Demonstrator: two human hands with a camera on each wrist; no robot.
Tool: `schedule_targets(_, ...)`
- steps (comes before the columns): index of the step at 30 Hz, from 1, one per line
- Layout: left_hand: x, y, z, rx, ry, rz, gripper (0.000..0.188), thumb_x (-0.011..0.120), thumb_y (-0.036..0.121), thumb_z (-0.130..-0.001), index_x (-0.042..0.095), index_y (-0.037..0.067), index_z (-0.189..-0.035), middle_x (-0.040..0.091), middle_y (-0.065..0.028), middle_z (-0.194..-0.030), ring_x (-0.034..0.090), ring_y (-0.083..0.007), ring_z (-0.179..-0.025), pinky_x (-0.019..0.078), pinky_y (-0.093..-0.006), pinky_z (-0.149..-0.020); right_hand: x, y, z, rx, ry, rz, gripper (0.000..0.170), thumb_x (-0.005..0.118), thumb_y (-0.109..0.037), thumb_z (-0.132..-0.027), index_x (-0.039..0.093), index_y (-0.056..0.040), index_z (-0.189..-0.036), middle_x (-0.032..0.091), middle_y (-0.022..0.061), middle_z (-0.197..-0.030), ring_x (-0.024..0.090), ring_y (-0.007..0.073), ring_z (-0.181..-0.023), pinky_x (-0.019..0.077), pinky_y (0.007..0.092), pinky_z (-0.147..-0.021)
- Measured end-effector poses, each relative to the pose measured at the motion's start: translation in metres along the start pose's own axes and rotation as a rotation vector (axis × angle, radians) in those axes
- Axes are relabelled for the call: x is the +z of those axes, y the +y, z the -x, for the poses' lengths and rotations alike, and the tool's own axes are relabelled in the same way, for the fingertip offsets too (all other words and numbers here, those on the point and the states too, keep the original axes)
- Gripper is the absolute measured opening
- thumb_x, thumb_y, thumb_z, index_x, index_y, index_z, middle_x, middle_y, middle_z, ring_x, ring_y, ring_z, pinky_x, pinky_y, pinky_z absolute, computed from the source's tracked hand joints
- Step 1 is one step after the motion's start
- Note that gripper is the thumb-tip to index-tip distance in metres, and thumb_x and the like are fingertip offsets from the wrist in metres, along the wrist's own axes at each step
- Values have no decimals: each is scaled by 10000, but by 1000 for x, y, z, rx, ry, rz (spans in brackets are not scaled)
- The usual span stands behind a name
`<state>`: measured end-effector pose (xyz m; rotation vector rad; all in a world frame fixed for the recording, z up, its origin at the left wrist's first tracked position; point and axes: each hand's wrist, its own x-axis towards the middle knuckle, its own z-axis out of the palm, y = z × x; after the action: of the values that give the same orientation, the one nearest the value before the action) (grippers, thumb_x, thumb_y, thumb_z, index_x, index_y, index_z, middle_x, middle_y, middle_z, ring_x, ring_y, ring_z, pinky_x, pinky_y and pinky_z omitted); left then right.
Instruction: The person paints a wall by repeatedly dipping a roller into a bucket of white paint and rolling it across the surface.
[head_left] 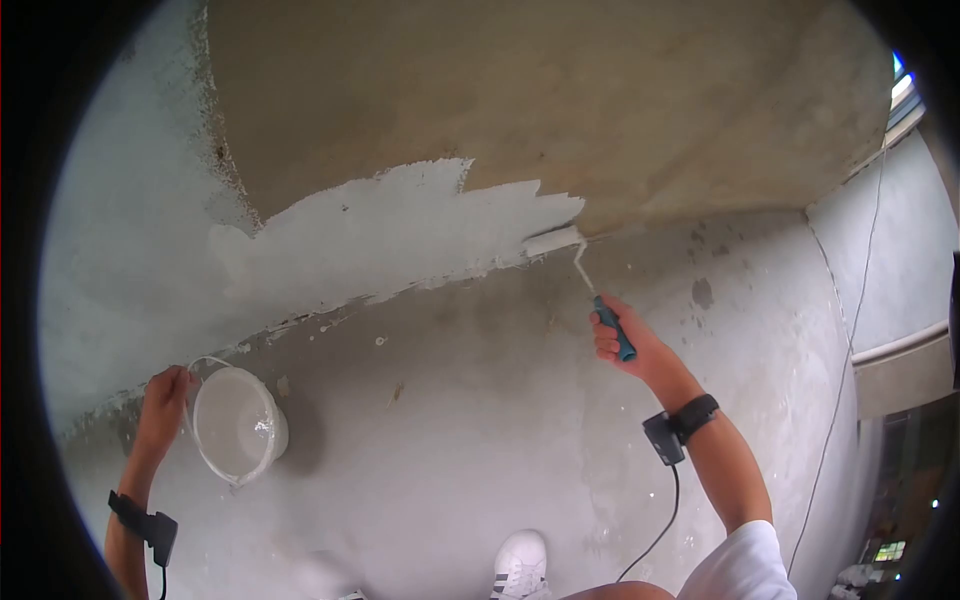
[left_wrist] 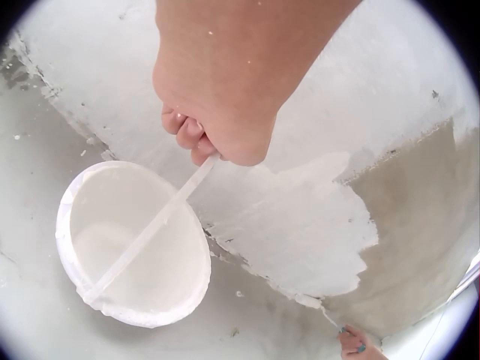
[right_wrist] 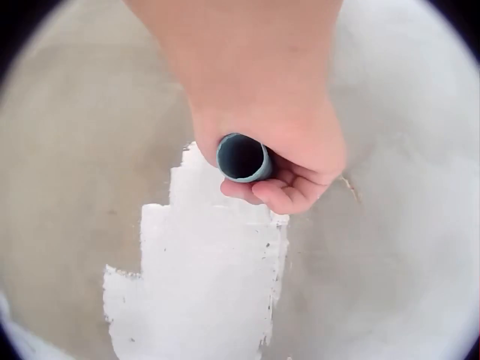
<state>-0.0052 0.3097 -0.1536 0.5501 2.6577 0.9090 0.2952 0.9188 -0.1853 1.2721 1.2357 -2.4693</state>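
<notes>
My right hand grips the teal handle of a paint roller. The white roller head lies against the foot of the wall, at the right end of a fresh white band of paint. In the right wrist view the hollow handle end pokes out of the curled fingers. At the left, my left hand holds the thin white bail of a paint bucket. The left wrist view shows the bail running up into the fist, the bucket tilted with pale paint inside.
Bare brown wall rises above the painted band. Grey floor with white drips and dark spots lies below. A white shoe stands at the bottom. A thin cable hangs down along the right side.
</notes>
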Motion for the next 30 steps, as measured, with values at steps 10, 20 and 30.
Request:
schedule_targets(10, 3, 9, 2, 13, -55, 28, 273, 474, 168, -999, 625, -16, -866, 531, -29, -649, 480, -106, -602, 407, -285, -580, 7, 32, -20, -347, 266, 216, 340, 504, -434, -991, 483, -114, -881, 404, -42, -594, 368, 85, -429, 332, 262, -404)
schedule_targets(20, -3, 11, 13, -13, -87, -2, 284, 461, 172, -1005, 622, -30, -888, 523, -31, -651, 487, -105, -606, 404, -283, -584, 130, 107, -68, -141, 57, -246, 392, 483, -513, -980, 417, -159, -826, 328, -51, -576, 326, 82, -417, 281, 275, -381)
schedule_targets(30, 3, 7, 3, 27, -49, -6, 287, 471, 183, -1003, 620, -28, -877, 496, -17, -619, 469, -99, -589, 390, -290, -574, 82, 90, -89, -64, -68, -325, 404, 471, -520, -996, 416, -152, -841, 352, -39, -605, 346, 78, -443, 328, 278, -426)
